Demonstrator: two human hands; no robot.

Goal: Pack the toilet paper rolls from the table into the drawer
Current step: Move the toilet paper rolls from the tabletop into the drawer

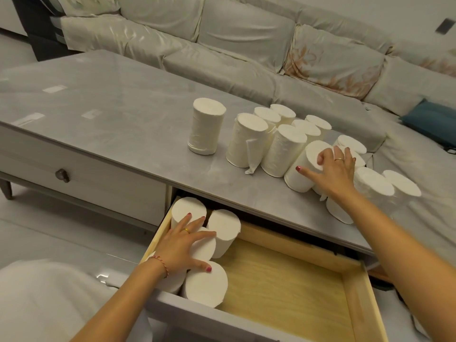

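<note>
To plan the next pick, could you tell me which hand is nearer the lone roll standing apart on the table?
Right hand, on rolls beside the lone roll; left hand is in the drawer.

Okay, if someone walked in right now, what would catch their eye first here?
Probably the crowd of white toilet paper rolls standing on the grey table, with the right hand on one near the edge. Below, the open wooden drawer holds a few rolls at its left end under the left hand.
</note>
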